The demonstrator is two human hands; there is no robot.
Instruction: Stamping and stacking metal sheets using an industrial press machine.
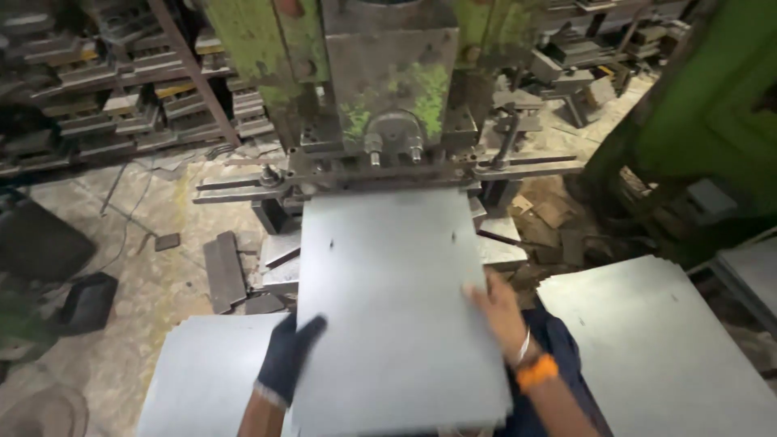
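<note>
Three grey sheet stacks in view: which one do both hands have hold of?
The middle sheet, its far edge under the green press. The gloved left hand grips its left edge, the bare right hand its right edge. The left stack and right stack lie untouched.

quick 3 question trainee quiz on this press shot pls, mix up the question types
1. True or false: both hands are gloved.
2. Where does the far edge of the metal sheet lie?
A. under the press head
B. on the floor
C. on the shelves
3. Fill in: the stack of sheets on the person's right lies ____ the held sheet, not touching it.

Key
1. False: the left hand wears a dark glove, the right hand is bare, with an orange band at the wrist.
2. A
3. beside
</note>
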